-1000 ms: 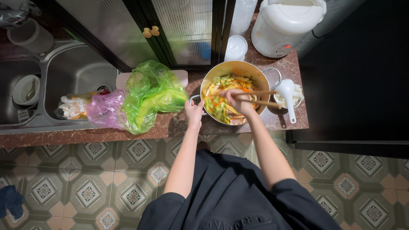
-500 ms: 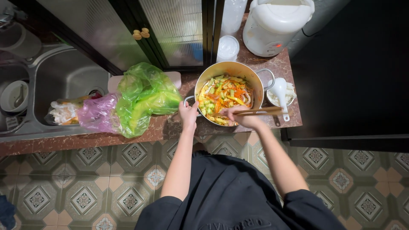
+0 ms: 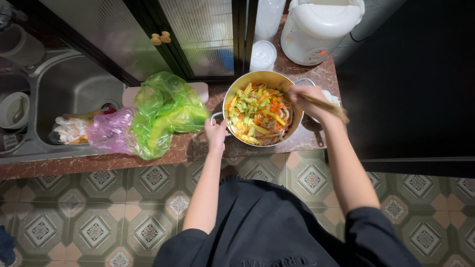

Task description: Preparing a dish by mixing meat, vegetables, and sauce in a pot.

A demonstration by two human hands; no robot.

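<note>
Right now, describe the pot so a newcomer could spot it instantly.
Find the brown stone counter between the steel sink and the white rice cooker. The pot sits at its right part, just below the cooker, the left hand at its side handle. It is the only round metal vessel there, full of yellow, green and orange vegetable strips.

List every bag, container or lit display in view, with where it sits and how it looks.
Green plastic bag: crumpled, on the counter left of the metal pot.
Pink plastic bag: crumpled, at the sink's edge.
White lidded tub: round, behind the pot.
Rice cooker: white, rounded, back right, small red light.
</note>
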